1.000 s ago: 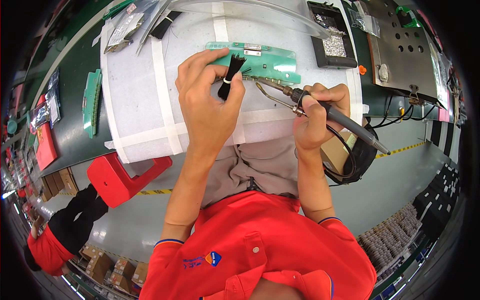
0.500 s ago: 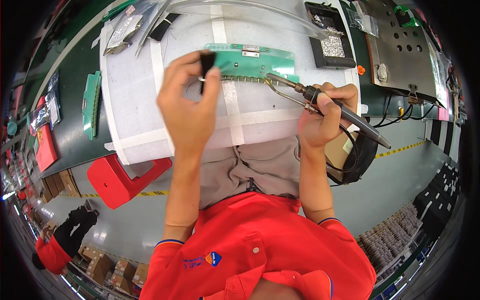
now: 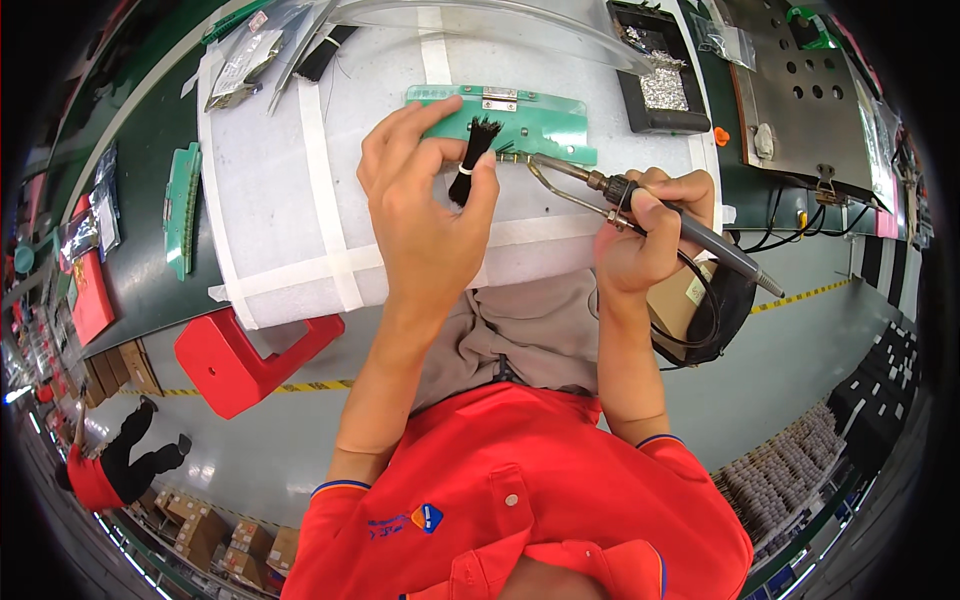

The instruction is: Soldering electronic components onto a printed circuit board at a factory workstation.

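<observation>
My left hand (image 3: 425,205) pinches a bundle of short black wires (image 3: 482,140) with a white tie round it, at the near edge of a green hinged plate (image 3: 555,125). One fingertip reaches onto the plate's left part. In my right hand (image 3: 650,230) is a soldering iron (image 3: 725,250) with a thin curved metal feed tube (image 3: 560,190) alongside. The iron's tip points left, close to the plate's near edge and the black wires. Whether it touches anything cannot be made out. My left fingers hide part of the row of small contacts along that edge.
A black tray (image 3: 685,120) of silvery bits stands at the far right, beside a perforated metal box (image 3: 800,100). Another black wire bundle (image 3: 325,55) and plastic bags (image 3: 245,70) lie at the far left. A second green plate (image 3: 182,210) rests left. Behind, a person (image 3: 110,470) walks.
My left hand has moved right along the plate with the wire bundle, whose frayed end now sits close to the iron's tip. My right hand and the iron have hardly moved.
</observation>
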Available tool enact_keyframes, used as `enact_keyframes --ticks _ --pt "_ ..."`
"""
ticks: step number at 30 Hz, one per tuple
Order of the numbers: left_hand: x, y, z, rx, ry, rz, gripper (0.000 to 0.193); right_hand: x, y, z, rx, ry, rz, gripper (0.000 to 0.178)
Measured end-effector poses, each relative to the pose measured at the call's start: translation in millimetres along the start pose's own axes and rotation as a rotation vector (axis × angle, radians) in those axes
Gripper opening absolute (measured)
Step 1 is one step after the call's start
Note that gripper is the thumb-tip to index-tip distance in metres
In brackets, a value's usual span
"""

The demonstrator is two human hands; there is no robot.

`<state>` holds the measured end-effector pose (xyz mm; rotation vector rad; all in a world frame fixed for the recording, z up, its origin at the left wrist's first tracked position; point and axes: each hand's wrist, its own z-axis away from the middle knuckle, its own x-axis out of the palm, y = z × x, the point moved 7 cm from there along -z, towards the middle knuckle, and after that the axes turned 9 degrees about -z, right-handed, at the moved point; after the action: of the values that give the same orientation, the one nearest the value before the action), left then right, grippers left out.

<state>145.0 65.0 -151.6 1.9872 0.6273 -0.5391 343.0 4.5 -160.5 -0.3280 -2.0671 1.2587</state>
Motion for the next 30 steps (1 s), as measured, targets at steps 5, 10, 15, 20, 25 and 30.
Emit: enact_keyframes --ticks 5,10,15,20,25,30 --pt "3 0 0 0.010 0.000 0.002 0.011 -1 4 0 0.036 -0.022 -0.010 0.011" --pt "4 2 -1 0.003 0.010 -0.012 0.012 4 2 0 0.047 -0.032 -0.009 0.012" --pt "3 3 -1 0.008 0.019 -0.019 0.012 6 2 0 0.032 -0.040 -0.008 0.012" --pt "2 4 -2 0.012 -0.008 -0.068 0.009 8 2 0 0.039 -0.066 0.004 0.012" --pt "2 4 -1 0.012 -0.007 -0.068 0.008 12 0 0 0.027 -0.101 0.028 0.011" --pt "2 3 -1 0.020 -0.002 -0.078 0.008 7 -1 -1 -0.024 -0.063 0.029 0.010"
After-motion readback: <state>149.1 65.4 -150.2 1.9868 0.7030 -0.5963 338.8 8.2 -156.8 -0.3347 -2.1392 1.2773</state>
